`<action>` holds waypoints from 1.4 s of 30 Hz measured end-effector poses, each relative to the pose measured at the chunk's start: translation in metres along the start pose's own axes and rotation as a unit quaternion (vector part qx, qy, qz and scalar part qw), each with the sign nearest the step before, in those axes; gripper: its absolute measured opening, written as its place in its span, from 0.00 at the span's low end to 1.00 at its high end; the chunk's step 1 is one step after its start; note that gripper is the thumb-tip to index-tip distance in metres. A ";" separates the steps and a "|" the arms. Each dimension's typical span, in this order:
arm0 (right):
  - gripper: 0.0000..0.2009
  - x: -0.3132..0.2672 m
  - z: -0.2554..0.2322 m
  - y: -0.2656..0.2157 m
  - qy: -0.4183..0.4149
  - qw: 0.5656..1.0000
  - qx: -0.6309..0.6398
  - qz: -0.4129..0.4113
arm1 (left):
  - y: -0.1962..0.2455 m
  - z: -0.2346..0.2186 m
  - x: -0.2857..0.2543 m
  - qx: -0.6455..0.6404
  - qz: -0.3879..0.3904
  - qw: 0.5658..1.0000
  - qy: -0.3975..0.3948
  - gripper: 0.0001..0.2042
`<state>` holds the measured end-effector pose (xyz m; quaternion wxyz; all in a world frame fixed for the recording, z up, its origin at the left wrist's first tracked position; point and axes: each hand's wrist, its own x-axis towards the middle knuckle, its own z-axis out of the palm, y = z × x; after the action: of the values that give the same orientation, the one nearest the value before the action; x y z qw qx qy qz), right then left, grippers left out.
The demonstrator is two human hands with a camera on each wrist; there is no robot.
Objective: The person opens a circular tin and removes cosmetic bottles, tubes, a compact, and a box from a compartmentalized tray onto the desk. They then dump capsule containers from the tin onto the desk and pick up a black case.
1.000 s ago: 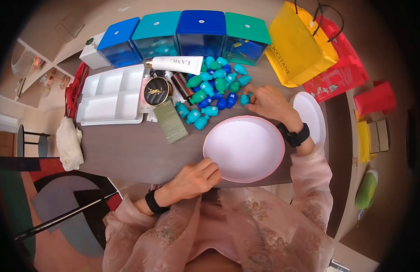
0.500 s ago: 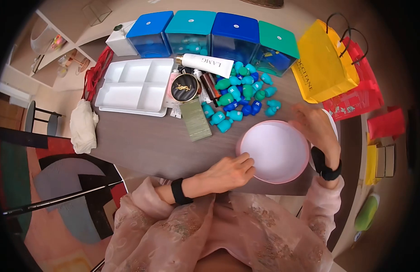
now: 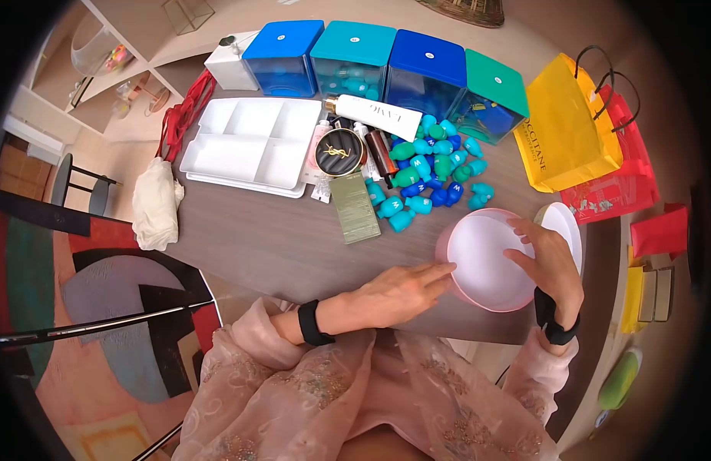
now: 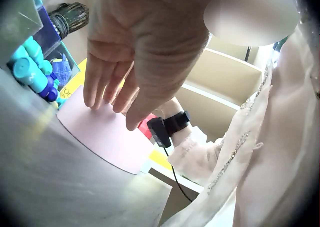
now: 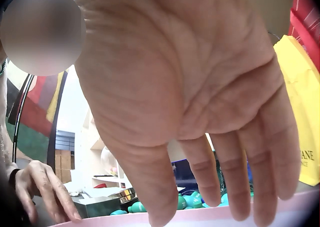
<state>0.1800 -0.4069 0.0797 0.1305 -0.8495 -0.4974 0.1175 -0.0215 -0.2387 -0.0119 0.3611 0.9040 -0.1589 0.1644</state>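
A round pink box (image 3: 442, 257) with a white inside stands near the table's front right. The straight fingers of my left hand (image 3: 401, 296) touch its outer wall at the left; the left wrist view shows them flat against the pink side. My right hand (image 3: 553, 265) reaches over the right rim, fingers and thumb spread above the inside, holding nothing. Beyond the box lies a heap of small teal, green and blue bottles (image 3: 421, 165). One teal bottle (image 3: 481, 194) lies at the heap's near right edge, just behind the box.
A white round lid (image 3: 564, 227) is right of the box. Farther left lie a green packet (image 3: 355, 207), a black compact (image 3: 340, 151), a white tube (image 3: 378, 117) and a divided white tray (image 3: 240, 146). Lidded bins (image 3: 353, 40) line the back; a yellow bag (image 3: 567, 131) stands right.
My right hand has come back from the teal bottle to the box's right rim. My left hand has gone from gripping the rim to touching the wall with straight fingers. The head view has shifted.
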 end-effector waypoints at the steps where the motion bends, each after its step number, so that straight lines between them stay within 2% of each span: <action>1: 0.20 -0.001 -0.001 -0.003 -0.003 1.000 0.006 0.013 | 0.001 -0.003 0.001 0.002 -0.010 1.000 -0.014 0.19; 8: 0.20 -0.007 -0.003 -0.023 -0.021 1.000 -0.004 0.002 | 0.001 -0.004 0.004 -0.004 -0.004 0.998 -0.057 0.19; 12: 0.21 -0.011 0.000 -0.030 -0.020 1.000 0.004 -0.014 | -0.001 -0.021 -0.004 -0.024 -0.022 0.997 -0.070 0.19; 14: 0.21 -0.013 0.001 -0.032 -0.028 0.999 0.009 -0.012 | -0.009 -0.033 -0.010 0.042 -0.066 0.997 -0.008 0.17; 15: 0.22 -0.013 0.003 -0.032 -0.023 0.999 0.010 -0.022 | -0.012 -0.040 -0.013 0.042 -0.067 0.997 -0.008 0.17; 17: 0.22 -0.013 0.004 -0.033 -0.019 0.999 0.012 -0.033 | -0.021 -0.054 -0.017 0.049 -0.080 0.993 0.064 0.17; 18: 0.22 -0.014 0.003 -0.035 -0.021 0.999 0.010 -0.029 | -0.026 -0.063 -0.019 0.050 -0.081 0.993 0.064 0.17; 20: 0.22 -0.016 0.002 -0.039 -0.022 0.999 0.010 -0.025 | -0.036 -0.084 -0.020 0.121 -0.132 0.975 0.131 0.17; 21: 0.22 -0.018 0.001 -0.042 -0.023 0.999 0.011 -0.022 | -0.042 -0.093 -0.017 0.121 -0.133 0.975 0.130 0.17; 23: 0.22 -0.020 0.002 -0.047 -0.024 0.999 0.012 -0.020 | -0.055 -0.112 -0.009 0.194 -0.179 0.946 0.191 0.17; 24: 0.22 -0.022 0.003 -0.048 -0.021 0.999 0.013 -0.031 | -0.065 -0.118 -0.007 0.194 -0.179 0.945 0.191 0.17; 26: 0.22 -0.024 0.004 -0.053 -0.015 0.999 0.014 -0.039 | -0.084 -0.127 -0.005 0.258 -0.204 0.938 0.111 0.23; 27: 0.22 -0.026 0.004 -0.056 -0.018 0.999 0.015 -0.045 | -0.087 -0.131 -0.006 0.258 -0.202 0.939 0.109 0.23; 29: 0.22 -0.028 0.007 -0.062 -0.019 0.999 0.016 -0.047 | -0.092 -0.139 -0.007 0.208 -0.235 0.949 0.015 0.33; 30: 0.21 -0.029 0.011 -0.065 -0.018 0.998 0.026 -0.063 | -0.092 -0.143 -0.006 0.210 -0.265 0.940 -0.042 0.39; 37: 0.19 -0.019 0.035 -0.089 -0.044 0.987 0.085 -0.128 | -0.112 -0.141 -0.002 0.255 -0.242 0.934 -0.060 0.44; 39: 0.18 -0.015 0.038 -0.092 -0.052 0.985 0.087 -0.137 | -0.113 -0.143 -0.001 0.137 -0.295 0.945 -0.037 0.43; 42: 0.18 -0.009 0.045 -0.097 -0.048 0.982 0.096 -0.158 | -0.117 -0.142 -0.003 0.148 -0.279 0.948 -0.030 0.42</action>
<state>0.0823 -0.3646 0.0709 0.2047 -0.7370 -0.6175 0.1834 -0.0029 -0.0574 0.0142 0.2498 0.9601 0.1147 0.0514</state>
